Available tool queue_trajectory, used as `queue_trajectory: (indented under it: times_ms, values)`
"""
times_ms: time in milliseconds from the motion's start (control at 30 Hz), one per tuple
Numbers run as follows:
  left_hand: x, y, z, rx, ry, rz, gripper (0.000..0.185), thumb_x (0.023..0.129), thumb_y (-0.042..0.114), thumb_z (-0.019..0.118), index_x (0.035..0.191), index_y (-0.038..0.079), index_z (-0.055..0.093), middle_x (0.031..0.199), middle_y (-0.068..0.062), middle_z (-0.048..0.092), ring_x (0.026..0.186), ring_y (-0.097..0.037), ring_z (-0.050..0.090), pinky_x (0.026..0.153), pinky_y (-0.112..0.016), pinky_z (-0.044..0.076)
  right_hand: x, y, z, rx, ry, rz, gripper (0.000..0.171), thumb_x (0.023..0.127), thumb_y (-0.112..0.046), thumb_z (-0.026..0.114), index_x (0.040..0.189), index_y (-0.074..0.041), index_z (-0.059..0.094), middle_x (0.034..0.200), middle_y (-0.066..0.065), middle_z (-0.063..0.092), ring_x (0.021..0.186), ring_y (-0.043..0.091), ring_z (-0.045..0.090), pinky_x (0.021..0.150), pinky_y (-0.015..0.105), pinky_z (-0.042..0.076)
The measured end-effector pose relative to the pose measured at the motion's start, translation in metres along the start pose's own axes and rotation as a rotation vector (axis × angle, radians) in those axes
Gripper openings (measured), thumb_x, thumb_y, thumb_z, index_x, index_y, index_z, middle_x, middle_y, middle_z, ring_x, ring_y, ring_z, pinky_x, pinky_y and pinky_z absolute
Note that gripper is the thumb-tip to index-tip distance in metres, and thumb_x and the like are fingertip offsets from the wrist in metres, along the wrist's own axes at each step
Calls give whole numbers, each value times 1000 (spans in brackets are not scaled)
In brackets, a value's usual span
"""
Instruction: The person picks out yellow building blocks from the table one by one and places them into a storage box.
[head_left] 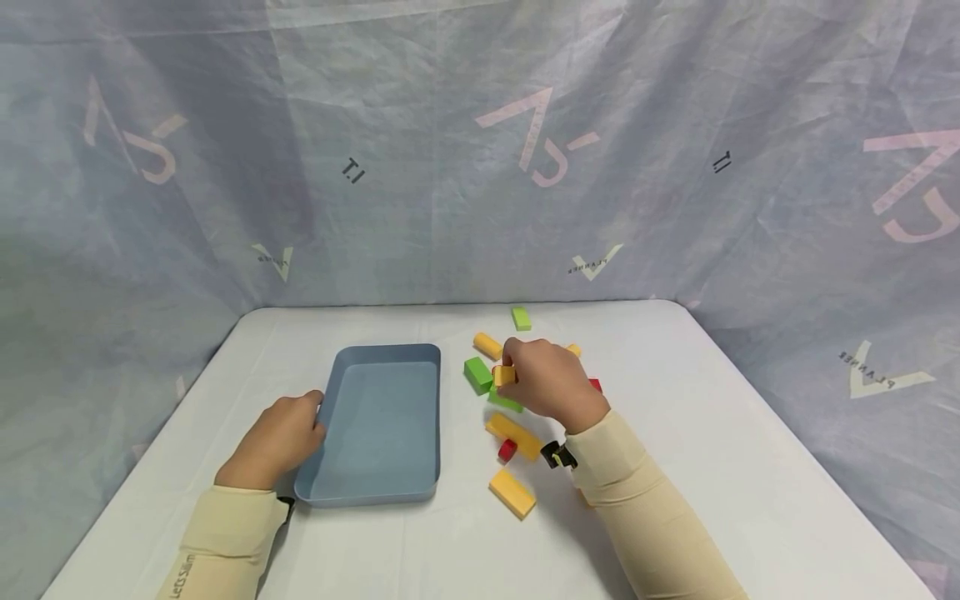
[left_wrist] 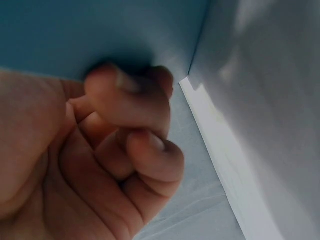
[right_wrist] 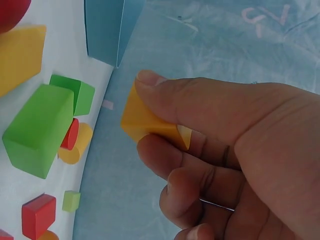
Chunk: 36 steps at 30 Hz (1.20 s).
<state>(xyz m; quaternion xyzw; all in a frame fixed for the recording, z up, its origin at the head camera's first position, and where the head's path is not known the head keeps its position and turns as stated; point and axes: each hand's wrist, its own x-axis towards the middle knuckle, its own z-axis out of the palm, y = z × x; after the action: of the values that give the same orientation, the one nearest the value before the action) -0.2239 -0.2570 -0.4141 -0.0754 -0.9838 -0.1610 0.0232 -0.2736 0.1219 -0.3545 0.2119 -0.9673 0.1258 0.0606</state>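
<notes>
yellow block (right_wrist: pixel 141 114) pinched by the right hand (head_left: pixel 551 377), blue tray (head_left: pixel 382 429) gripped by the left (head_left: pixel 276 437), both hands curled.

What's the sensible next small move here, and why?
Probably move the pinched yellow block leftward over the blue-grey tray: the right hand has it in a thumb-and-finger grip, the tray lies to the left of the scattered blocks, and the left hand holds the tray's left rim.

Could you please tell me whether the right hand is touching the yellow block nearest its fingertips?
Touching. The right wrist view shows it plainly: the right hand pinches the yellow block between its thumb and a finger.
</notes>
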Motion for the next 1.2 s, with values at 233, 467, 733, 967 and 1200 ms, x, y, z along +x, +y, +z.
queue_trajectory:
  times_ms: [233, 467, 733, 967, 1200]
  values:
    - [1, -1, 1, 6, 0, -4, 45, 91, 2, 66, 130, -18, 56, 111, -32, 70, 86, -31, 71, 69, -46, 57, -1, -8, 2, -9, -3, -43, 32, 81, -30, 90, 99, -20, 67, 78, -10, 65, 65, 10, 57, 55, 29, 46]
    - [1, -1, 1, 8, 8, 6, 45, 91, 1, 66, 130, -18, 56, 110, -33, 70, 87, -33, 72, 68, -47, 57, -1, -15, 5, -10, -33, -46, 35, 80, -34, 90, 95, -21, 62, 73, -10, 61, 63, 11, 56, 54, 29, 46]
    - [1, -1, 1, 11, 11, 10, 44, 90, 1, 66, 129, -18, 56, 110, -34, 70, 85, -32, 71, 68, -46, 57, -3, -21, 6, -8, -28, -69, 36, 80, -34, 91, 95, -21, 61, 72, -11, 60, 63, 10, 57, 55, 27, 47]
    - [1, -2, 0, 14, 15, 26, 42, 90, 0, 65, 127, -19, 57, 108, -34, 70, 79, -27, 68, 64, -43, 56, -5, -25, 6, -11, -27, -80, 39, 79, -34, 92, 97, -21, 60, 73, -12, 61, 64, 9, 57, 55, 27, 47]
    - [1, 0, 0, 9, 24, 39, 39, 89, -2, 65, 124, -19, 59, 105, -33, 71, 73, -23, 64, 60, -39, 53, -5, -28, 7, -10, -32, -84, 39, 79, -35, 92, 100, -21, 61, 77, -11, 64, 64, 9, 58, 57, 26, 48]
